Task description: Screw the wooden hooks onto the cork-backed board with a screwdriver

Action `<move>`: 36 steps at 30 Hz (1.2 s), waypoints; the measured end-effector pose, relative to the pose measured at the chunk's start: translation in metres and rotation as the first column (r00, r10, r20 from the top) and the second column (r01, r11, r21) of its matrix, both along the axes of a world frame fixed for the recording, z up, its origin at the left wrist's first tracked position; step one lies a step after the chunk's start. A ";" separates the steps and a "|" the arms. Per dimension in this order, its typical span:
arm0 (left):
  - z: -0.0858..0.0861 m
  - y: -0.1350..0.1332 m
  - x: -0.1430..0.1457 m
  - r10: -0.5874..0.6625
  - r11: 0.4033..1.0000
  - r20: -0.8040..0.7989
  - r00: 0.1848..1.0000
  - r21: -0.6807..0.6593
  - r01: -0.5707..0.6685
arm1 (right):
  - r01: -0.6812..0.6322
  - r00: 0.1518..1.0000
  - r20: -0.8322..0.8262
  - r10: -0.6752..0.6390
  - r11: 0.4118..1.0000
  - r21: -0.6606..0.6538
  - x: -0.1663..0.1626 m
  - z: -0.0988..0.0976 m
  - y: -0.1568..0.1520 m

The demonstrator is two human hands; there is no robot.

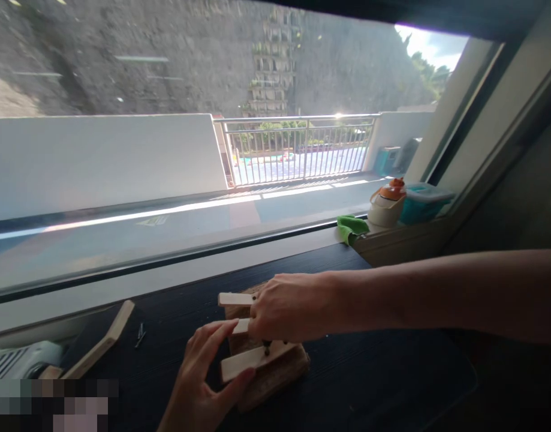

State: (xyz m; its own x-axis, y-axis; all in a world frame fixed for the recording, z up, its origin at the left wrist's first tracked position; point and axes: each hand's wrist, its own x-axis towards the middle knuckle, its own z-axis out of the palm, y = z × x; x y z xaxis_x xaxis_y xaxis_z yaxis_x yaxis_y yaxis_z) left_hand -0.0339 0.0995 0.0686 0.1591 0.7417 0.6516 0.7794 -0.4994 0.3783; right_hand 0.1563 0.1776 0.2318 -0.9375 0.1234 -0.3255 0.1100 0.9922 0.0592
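Note:
Pale wooden strips [241,363] lie across rough brown pieces of wood [279,379] on the dark tabletop. My left hand [207,366] reaches in from below, its thumb against the nearest strip and a fingertip at the end of the middle strip. My right hand [282,306] is closed over the strips' right part, its fingers curled down. What it holds, if anything, is hidden behind the knuckles. Small dark pieces [267,348], perhaps screws, stick up from the near strip beside the right hand. Another strip [234,299] pokes out on the far side.
Several screws or nails [141,335] lie left on the dark table [176,324]. An angled wooden piece [107,342] leans near a grey device [23,360]. By the window stand a green cloth [351,228], an orange-topped bottle [387,204] and a teal container [422,204].

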 end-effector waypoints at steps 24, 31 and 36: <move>-0.054 -0.012 0.010 0.089 0.996 0.178 0.980 -0.028 -0.085 | -0.146 0.985 0.108 0.132 0.980 0.136 -0.026 -0.019 -0.009; -0.053 -0.010 0.012 0.085 0.995 0.260 0.962 -0.068 -0.069 | 0.079 0.990 0.115 -0.083 0.996 0.033 -0.022 -0.020 -0.012; -0.053 -0.013 0.013 0.106 0.991 0.299 0.948 -0.113 -0.075 | 0.200 0.960 0.184 -0.211 0.977 0.080 -0.029 -0.007 -0.013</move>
